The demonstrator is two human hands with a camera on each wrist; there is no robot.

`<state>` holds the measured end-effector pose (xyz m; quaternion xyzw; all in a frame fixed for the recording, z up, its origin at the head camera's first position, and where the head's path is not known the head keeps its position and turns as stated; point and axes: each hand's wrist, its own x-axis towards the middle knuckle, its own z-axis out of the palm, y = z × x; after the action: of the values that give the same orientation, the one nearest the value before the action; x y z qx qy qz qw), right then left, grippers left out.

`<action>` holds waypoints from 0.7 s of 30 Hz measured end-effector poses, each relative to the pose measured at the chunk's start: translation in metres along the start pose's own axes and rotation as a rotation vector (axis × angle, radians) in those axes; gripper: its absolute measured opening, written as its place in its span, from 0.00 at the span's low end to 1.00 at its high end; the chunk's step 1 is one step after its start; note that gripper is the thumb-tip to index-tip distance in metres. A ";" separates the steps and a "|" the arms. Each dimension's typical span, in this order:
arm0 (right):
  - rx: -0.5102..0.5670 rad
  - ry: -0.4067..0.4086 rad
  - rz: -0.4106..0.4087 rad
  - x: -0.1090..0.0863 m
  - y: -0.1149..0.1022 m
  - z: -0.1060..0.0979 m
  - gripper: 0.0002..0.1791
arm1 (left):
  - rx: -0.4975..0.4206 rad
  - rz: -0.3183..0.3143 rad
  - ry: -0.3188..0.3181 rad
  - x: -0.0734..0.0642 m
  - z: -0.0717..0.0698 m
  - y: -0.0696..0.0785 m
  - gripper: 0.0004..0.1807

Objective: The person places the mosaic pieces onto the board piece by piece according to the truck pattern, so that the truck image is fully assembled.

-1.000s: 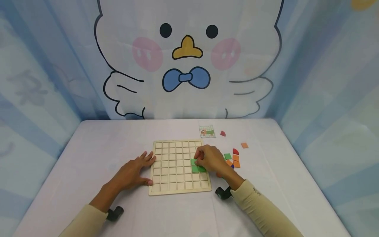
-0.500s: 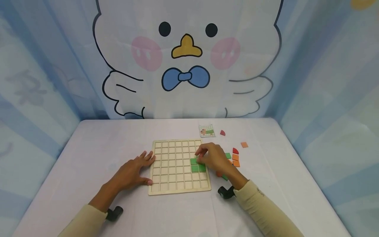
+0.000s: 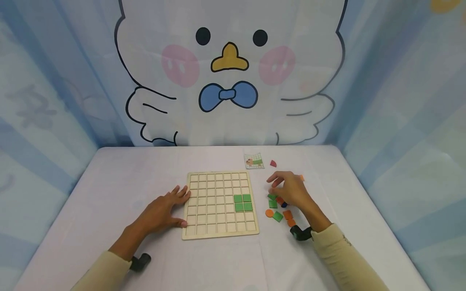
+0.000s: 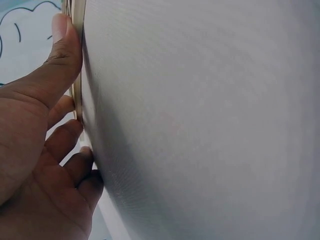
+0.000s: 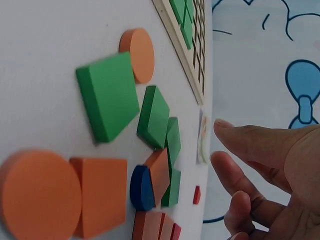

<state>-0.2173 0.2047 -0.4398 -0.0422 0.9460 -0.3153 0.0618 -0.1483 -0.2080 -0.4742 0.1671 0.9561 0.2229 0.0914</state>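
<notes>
The head camera looks forward and down from six o'clock, well back, taking in the counter (image 3: 120, 173), left hand (image 3: 161, 213), right hand (image 3: 293, 190) and, at twelve, the printed backdrop (image 3: 229, 125). The left wrist camera (image 3: 141, 262) sits close by its hand, picture turned sideways, the board (image 3: 211, 207) edge-on at eleven. The right wrist camera (image 3: 300, 233), also sideways, looks low and close across loose pieces (image 3: 273, 204) to the backdrop; the head view shares both.
</notes>
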 end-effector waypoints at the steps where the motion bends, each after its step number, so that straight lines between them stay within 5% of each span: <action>1: -0.007 0.005 0.005 -0.001 0.004 -0.003 0.14 | 0.001 0.001 0.000 0.000 0.000 0.000 0.58; 21: -0.190 -0.021 0.075 0.001 0.028 -0.007 0.11 | 0.000 0.014 0.005 -0.001 0.001 -0.001 0.57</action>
<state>-0.2203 0.2315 -0.4510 -0.0157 0.9719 -0.2210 0.0792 -0.1477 -0.2090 -0.4751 0.1731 0.9551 0.2239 0.0875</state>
